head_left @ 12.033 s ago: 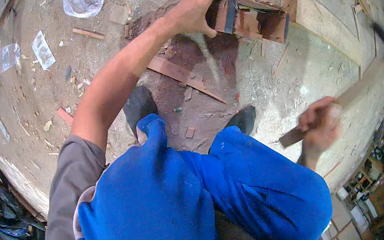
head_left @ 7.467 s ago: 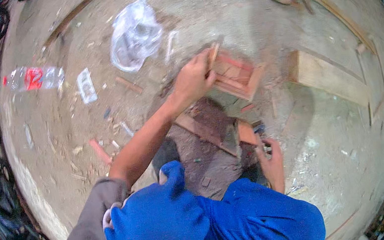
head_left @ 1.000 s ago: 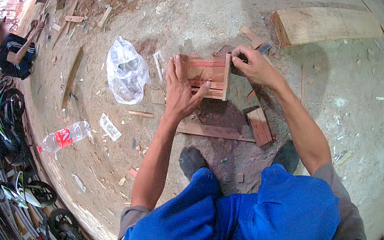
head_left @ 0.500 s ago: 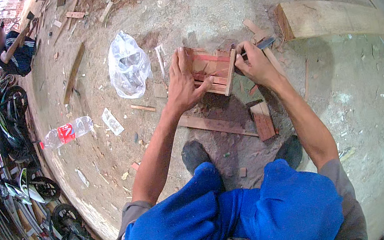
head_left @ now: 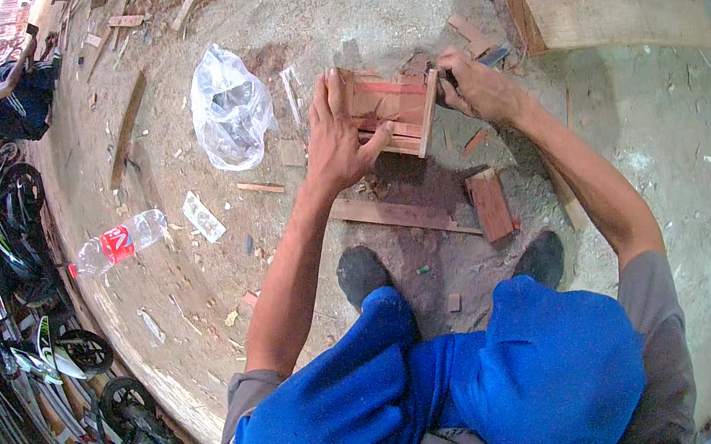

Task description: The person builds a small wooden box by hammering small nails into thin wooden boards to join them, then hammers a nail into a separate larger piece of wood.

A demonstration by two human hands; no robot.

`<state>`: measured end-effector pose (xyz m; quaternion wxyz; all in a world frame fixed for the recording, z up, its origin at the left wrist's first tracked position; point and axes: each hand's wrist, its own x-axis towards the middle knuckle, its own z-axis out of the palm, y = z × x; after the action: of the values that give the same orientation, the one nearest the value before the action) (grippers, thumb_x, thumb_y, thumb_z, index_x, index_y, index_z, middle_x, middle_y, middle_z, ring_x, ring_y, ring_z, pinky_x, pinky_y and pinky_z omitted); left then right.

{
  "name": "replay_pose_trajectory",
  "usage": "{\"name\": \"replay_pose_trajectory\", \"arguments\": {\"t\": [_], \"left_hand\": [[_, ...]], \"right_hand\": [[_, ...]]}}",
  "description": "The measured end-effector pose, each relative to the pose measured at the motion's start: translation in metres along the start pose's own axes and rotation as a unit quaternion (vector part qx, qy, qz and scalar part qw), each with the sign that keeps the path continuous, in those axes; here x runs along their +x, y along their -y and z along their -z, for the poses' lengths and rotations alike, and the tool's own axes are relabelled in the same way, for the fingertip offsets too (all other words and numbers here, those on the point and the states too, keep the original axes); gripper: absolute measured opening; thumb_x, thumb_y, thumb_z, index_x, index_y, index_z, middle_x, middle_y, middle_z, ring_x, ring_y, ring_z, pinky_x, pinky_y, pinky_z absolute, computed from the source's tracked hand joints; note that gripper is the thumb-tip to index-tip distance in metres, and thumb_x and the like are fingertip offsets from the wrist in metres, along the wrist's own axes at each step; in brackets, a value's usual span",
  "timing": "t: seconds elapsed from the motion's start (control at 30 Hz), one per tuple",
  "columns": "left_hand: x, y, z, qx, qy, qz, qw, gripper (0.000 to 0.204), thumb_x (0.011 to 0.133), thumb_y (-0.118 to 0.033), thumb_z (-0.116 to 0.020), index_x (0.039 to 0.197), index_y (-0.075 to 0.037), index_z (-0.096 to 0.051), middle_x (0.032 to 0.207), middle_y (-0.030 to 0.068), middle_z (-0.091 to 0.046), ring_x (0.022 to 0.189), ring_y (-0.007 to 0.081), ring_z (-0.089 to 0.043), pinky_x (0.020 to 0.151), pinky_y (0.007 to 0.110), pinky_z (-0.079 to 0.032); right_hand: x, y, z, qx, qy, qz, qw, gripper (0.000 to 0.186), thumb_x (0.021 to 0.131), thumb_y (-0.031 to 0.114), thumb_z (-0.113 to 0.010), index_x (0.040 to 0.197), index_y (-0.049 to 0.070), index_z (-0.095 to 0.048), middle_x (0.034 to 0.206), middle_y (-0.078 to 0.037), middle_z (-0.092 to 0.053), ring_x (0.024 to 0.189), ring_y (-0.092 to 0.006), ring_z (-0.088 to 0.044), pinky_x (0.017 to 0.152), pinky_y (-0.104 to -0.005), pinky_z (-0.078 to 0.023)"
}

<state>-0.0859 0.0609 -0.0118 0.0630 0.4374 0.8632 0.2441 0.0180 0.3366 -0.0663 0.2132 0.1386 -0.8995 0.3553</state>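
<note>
My left hand (head_left: 336, 137) grips a small open wooden box (head_left: 393, 104) by its left side, with the thumb across the near edge. The box is made of reddish-brown slats and has a paler panel (head_left: 427, 113) along its right side. My right hand (head_left: 483, 87) is closed at that panel's far end. Something small and dark shows at its fingertips, mostly hidden by the fingers. Just beyond the right hand, a dark grey-blue object (head_left: 494, 57) lies on the ground among wood scraps.
A reddish wood block (head_left: 491, 205) and a long strip (head_left: 401, 217) lie near my feet. Leftward are a plastic bag (head_left: 232, 111) and a bottle (head_left: 119, 244). A thick beam (head_left: 610, 11) rests at right. Motorbikes (head_left: 11, 221) and another person (head_left: 19, 94) are at far left.
My right hand has turned and its elbow has swung outward, the fingers staying by the box's right panel. My left hand keeps its hold on the box. The view has shifted slightly.
</note>
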Motion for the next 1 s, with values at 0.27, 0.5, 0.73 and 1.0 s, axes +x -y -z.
{"name": "replay_pose_trajectory", "arguments": {"t": [0.27, 0.5, 0.73, 1.0], "left_hand": [[0.003, -0.003, -0.004, 0.060, -0.004, -0.010, 0.998, 0.113, 0.086, -0.048, -0.072, 0.159, 0.006, -0.005, 0.159, 0.0346, -0.022, 0.148, 0.0533, -0.021, 0.120, 0.057, -0.023], [0.003, -0.003, -0.006, 0.056, -0.009, -0.017, 0.998, 0.112, 0.087, -0.045, -0.073, 0.160, 0.001, -0.002, 0.159, 0.0350, -0.020, 0.150, 0.0523, -0.019, 0.122, 0.058, -0.021], [0.004, 0.000, -0.007, 0.040, 0.011, 0.003, 0.999, 0.112, 0.087, -0.045, -0.073, 0.161, -0.001, -0.002, 0.160, 0.0351, -0.019, 0.151, 0.0522, -0.018, 0.122, 0.057, -0.022], [0.004, -0.005, -0.002, 0.054, 0.029, 0.013, 0.998, 0.111, 0.087, -0.050, -0.070, 0.159, 0.004, -0.004, 0.160, 0.0344, -0.020, 0.150, 0.0521, -0.017, 0.121, 0.057, -0.022]], "right_hand": [[-0.011, 0.045, -0.011, 0.107, -0.093, -0.238, 0.961, 0.023, 0.102, 0.020, -0.056, 0.111, -0.001, -0.055, 0.099, -0.022, -0.060, 0.095, -0.0393, -0.063, 0.082, -0.0449, -0.050], [-0.010, 0.055, -0.010, 0.155, -0.143, -0.242, 0.947, 0.014, 0.101, 0.009, -0.056, 0.109, -0.003, -0.056, 0.106, -0.020, -0.061, 0.098, -0.0380, -0.062, 0.085, -0.0422, -0.051], [-0.014, 0.042, -0.013, 0.087, -0.122, -0.209, 0.966, 0.014, 0.100, 0.005, -0.057, 0.111, -0.004, -0.056, 0.109, -0.018, -0.060, 0.102, -0.0311, -0.061, 0.091, -0.0367, -0.048], [-0.015, 0.046, -0.009, 0.136, -0.118, -0.207, 0.961, 0.015, 0.099, 0.007, -0.058, 0.111, -0.002, -0.056, 0.111, -0.022, -0.060, 0.100, -0.0401, -0.062, 0.086, -0.0423, -0.052]]}}
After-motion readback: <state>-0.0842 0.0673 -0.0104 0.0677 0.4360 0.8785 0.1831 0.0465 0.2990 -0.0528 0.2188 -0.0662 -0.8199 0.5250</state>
